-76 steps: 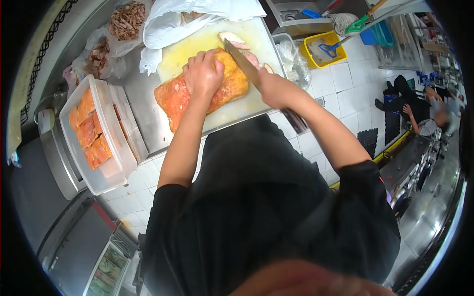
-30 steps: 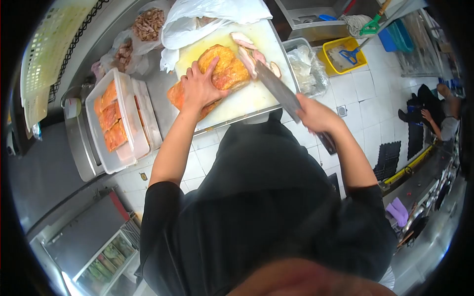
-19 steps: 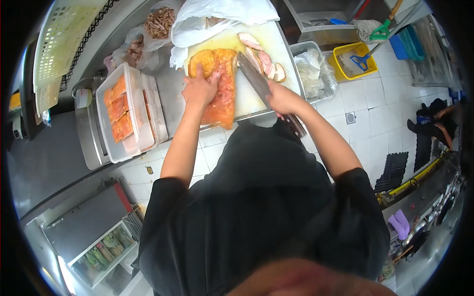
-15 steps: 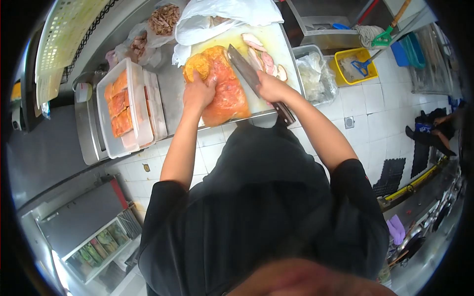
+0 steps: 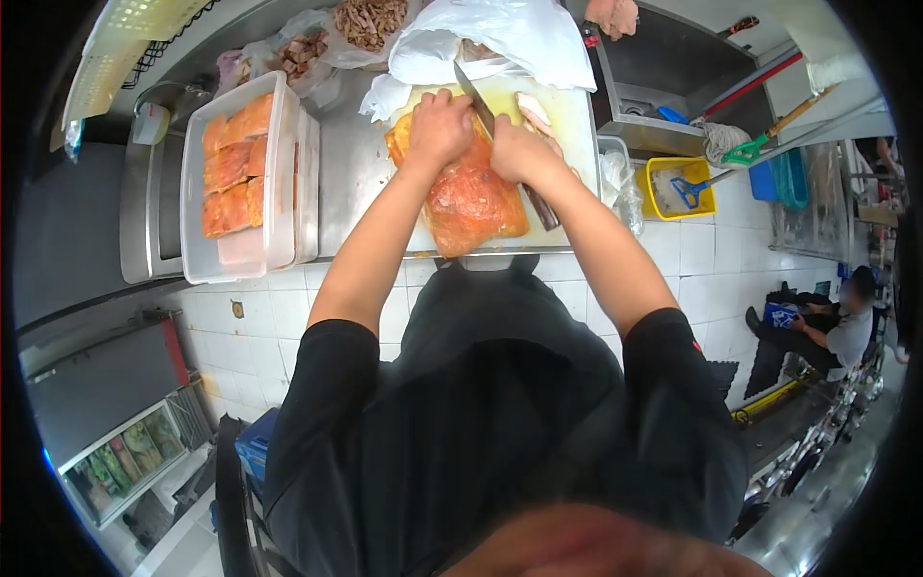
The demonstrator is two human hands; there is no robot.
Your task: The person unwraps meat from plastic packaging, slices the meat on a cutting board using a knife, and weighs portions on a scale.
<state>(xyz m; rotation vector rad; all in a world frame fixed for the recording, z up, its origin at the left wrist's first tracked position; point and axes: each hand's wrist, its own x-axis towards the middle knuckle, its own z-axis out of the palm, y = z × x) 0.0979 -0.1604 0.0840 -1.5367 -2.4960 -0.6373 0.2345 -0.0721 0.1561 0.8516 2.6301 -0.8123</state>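
A large orange-red slab of meat [image 5: 476, 202] lies on the cutting board [image 5: 586, 144] at the counter's front edge. My left hand [image 5: 440, 127] presses on the slab's upper part, its fingers bent and close together. Wrapped round the knife [image 5: 476, 97], my right hand [image 5: 520, 149] is at the slab's right side. The blade points up and away, beside the fingertips of my left hand, and the handle shows below my right wrist. Pale meat slices [image 5: 534, 111] lie on the board right of the blade. White plastic bags [image 5: 490, 38] cover the board's far end.
Clear tubs [image 5: 279, 183] with orange meat pieces [image 5: 231, 168] stand on the left. Bags of chopped meat [image 5: 370, 21] lie behind. A sink [image 5: 639, 106], a yellow bucket [image 5: 707, 200] and mop handles are on the right. Another person [image 5: 846, 327] sits at far right.
My left hand has moved up and right on the slab, towards the knife. The knife has come closer to the slab, and its blade now stands at the slab's upper right. The view has shifted.
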